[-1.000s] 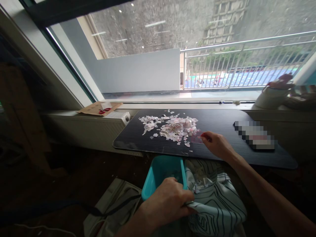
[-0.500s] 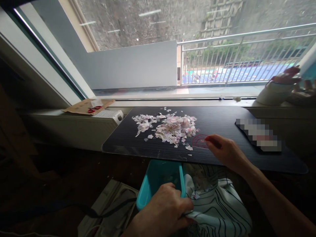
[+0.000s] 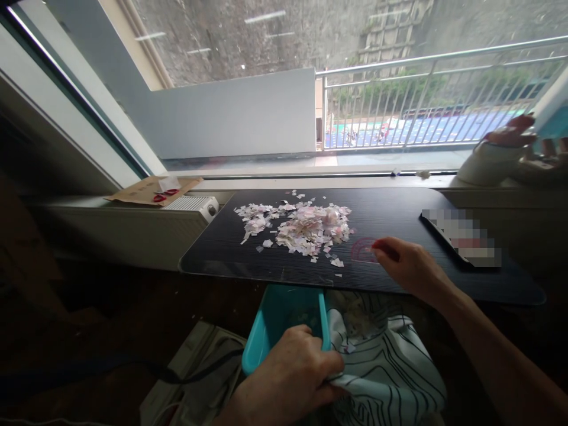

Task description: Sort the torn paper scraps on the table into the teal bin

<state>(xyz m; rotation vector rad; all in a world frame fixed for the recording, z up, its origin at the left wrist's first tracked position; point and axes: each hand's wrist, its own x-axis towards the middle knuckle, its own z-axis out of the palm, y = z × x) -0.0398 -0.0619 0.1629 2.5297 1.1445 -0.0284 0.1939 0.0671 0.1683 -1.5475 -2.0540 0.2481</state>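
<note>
In my right hand (image 3: 410,263) I pinch a clear pink protractor (image 3: 362,250) by its right end, flat on or just above the black tabletop (image 3: 386,213). To its left lies a loose heap of torn paper scraps (image 3: 310,228), mostly white and pale pink. My left hand (image 3: 297,367), low in front of the table, has its fingers closed on the edge of a white bag with dark stripes (image 3: 390,378). That hand also overlaps the rim of a teal plastic bin (image 3: 255,343); whether it grips the rim too is hidden.
A blurred-out flat item (image 3: 461,239) lies at the table's right. Red-handled scissors (image 3: 165,194) rest on brown paper (image 3: 133,194) at the left, beside a radiator (image 3: 195,207). The window sill runs behind the table, with a white figure-like object (image 3: 486,160) at right.
My right hand has drawn the protractor slightly to the right, away from the scraps. The left hand keeps its hold on the bag. The whole view has shifted a little.
</note>
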